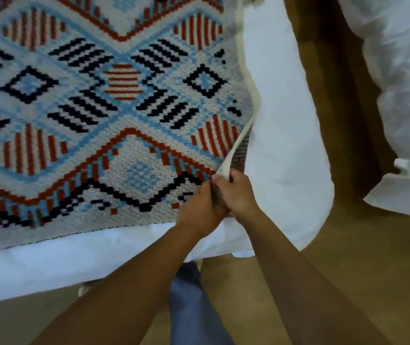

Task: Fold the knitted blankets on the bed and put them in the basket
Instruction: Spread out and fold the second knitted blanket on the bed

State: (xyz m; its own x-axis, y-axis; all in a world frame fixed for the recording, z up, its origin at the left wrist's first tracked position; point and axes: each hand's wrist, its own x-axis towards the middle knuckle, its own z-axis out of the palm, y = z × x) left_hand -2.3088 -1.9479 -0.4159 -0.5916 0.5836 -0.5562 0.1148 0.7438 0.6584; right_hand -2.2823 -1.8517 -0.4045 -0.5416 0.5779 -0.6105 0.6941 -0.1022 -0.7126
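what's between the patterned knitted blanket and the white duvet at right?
Head view: right of the patterned knitted blanket, white bed sheet, then brown wooden floor, then the crumpled white duvet.

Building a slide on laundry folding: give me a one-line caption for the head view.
The left hand and right hand grip a corner of the patterned knitted blanket spread on the white bed.

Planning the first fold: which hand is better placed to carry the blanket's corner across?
Right. The right hand grips the lifted cream edge of the knitted blanket at its corner; the left hand holds lower, beside it.
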